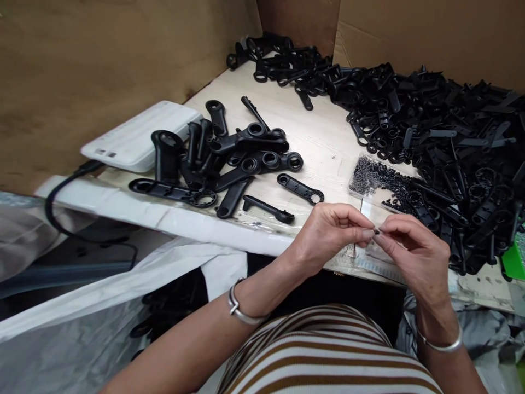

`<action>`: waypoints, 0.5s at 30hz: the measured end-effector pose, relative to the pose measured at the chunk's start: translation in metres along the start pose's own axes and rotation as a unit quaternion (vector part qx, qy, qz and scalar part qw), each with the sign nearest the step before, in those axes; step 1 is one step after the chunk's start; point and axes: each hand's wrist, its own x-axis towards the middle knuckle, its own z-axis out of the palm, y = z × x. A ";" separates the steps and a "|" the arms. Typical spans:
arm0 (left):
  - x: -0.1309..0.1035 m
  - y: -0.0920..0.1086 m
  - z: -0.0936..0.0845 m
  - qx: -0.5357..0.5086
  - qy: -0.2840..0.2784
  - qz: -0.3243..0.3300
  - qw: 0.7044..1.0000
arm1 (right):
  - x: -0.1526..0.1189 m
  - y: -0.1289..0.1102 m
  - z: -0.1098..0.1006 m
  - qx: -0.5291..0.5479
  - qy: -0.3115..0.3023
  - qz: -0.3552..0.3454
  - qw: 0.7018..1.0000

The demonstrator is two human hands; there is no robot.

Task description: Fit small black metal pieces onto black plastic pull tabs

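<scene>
My left hand (pixel 334 232) and my right hand (pixel 414 249) meet above the table's front edge, thumb and forefinger of each pinched together. Between the fingertips shows a tiny black part (pixel 376 231), mostly covered, its kind too small to make out. Just beyond my hands lies a shallow clear tray (pixel 351 180) with small metal pieces (pixel 367 172) on its left and small black plastic pieces (pixel 396 189) beside them. A black plastic lever arm (pixel 301 187) with a ring at one end rests on the table, left of the tray.
Several black lever arms (pixel 241 150) are heaped on the left. A much larger pile (pixel 430 115) covers the back and right. A white box (pixel 139 137) with a black cable (pixel 51 202) stands at the left edge. Cardboard walls (pixel 430 38) enclose the table (pixel 320 131).
</scene>
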 end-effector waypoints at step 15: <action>-0.006 -0.009 0.006 0.124 0.059 0.076 0.988 | -0.007 -0.012 0.008 -0.176 0.028 -0.044 0.983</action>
